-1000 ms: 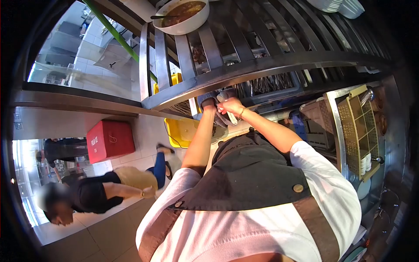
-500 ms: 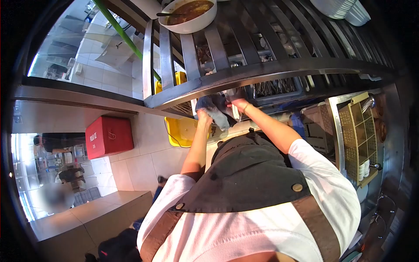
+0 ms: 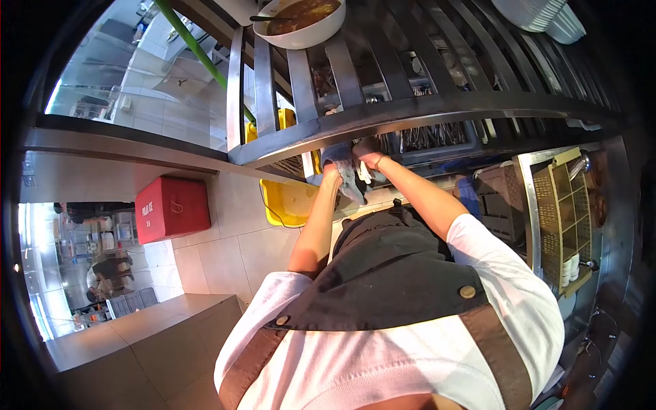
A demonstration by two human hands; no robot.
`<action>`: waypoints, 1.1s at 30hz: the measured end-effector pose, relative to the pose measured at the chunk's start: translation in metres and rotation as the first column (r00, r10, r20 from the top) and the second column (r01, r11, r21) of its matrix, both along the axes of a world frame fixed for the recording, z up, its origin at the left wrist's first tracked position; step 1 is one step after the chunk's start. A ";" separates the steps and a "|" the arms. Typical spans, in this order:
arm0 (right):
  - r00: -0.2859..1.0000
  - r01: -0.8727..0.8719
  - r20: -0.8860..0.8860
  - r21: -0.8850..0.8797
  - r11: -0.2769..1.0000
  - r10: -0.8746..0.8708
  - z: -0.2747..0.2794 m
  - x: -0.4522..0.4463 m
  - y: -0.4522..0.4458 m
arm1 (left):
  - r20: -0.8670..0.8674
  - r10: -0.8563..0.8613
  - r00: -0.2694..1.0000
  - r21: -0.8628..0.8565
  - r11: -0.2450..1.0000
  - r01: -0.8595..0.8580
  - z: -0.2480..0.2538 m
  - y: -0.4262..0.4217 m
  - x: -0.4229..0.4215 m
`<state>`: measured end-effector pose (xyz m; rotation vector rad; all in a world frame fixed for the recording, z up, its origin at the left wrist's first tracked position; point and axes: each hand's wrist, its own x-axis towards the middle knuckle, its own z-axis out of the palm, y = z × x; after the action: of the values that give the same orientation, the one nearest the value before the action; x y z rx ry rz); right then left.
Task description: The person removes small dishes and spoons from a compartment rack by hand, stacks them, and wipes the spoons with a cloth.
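My left hand (image 3: pixel 333 172) is closed on a grey-blue cloth (image 3: pixel 350 183), which hangs below the fingers. Close beside it, my right hand (image 3: pixel 367 153) curls with its fingers partly hidden by shadow and the rack's front rail. Narrow pale pieces (image 3: pixel 364 173) show just under the right hand, between it and the cloth; their kind is too small to tell. A dark tray of metal cutlery (image 3: pixel 437 139) lies to the right of my hands, under the slatted rack.
The slatted metal rack (image 3: pixel 383 111) runs above my hands, bearing a white bowl of soup (image 3: pixel 301 37) and stacked white containers (image 3: pixel 540 17). A yellow bin (image 3: pixel 290 205) and red ice box (image 3: pixel 173 210) stand left. A tan divided basket (image 3: pixel 564 219) is at right.
My left hand has shifted slightly up and right with the cloth, closer to the right hand. The right hand has moved slightly up. A dark-clothed person at lower left has left the view.
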<state>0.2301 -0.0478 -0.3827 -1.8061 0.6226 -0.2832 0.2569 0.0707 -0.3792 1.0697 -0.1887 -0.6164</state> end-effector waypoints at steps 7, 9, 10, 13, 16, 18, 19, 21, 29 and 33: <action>0.991 -0.014 0.126 0.374 0.927 -0.036 -0.017 -0.001 0.006 | -0.088 0.100 0.991 -0.209 0.971 -0.116 -0.019 -0.011 0.015; 0.991 -0.136 0.079 0.497 0.857 0.111 -0.041 0.001 -0.001 | -0.063 0.087 0.994 -0.326 0.940 -0.103 -0.009 -0.012 0.017; 0.963 -0.239 0.051 0.613 0.753 0.264 -0.023 -0.004 -0.003 | -0.220 0.120 0.968 -0.351 0.916 -0.193 0.006 -0.014 0.015; 0.849 -0.126 -0.175 0.849 0.514 0.498 0.008 -0.023 0.005 | -0.396 0.120 0.910 -0.341 0.901 -0.267 0.011 -0.016 0.015; 0.925 -0.165 -0.155 0.659 0.734 0.346 0.060 -0.049 0.019 | -0.452 0.069 0.889 -0.286 0.933 -0.218 -0.004 -0.017 0.017; 0.928 -0.172 -0.165 0.606 0.776 0.334 0.063 -0.056 0.023 | -0.433 0.077 0.898 -0.264 0.942 -0.208 -0.010 -0.018 0.017; 0.935 -0.169 -0.178 0.540 0.825 0.308 0.063 -0.058 0.025 | -0.416 0.082 0.906 -0.258 0.944 -0.204 -0.012 -0.019 0.019; 0.956 -0.138 -0.169 0.458 0.878 0.239 0.060 -0.057 0.028 | -0.366 0.101 0.925 -0.236 0.952 -0.197 -0.016 -0.021 0.023; 0.998 0.035 -0.040 -0.079 0.996 -0.038 0.013 -0.032 0.001 | -0.308 0.260 0.915 0.075 0.966 -0.249 -0.028 -0.031 -0.013; 0.992 0.094 -0.125 0.601 0.794 -0.023 0.023 -0.037 0.007 | -0.328 0.119 0.937 0.284 0.958 -0.022 0.040 -0.027 -0.019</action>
<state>0.1931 -0.0410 -0.3600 -1.1817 0.7488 -0.0088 0.2376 0.0435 -0.3393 1.2125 0.2477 -0.7687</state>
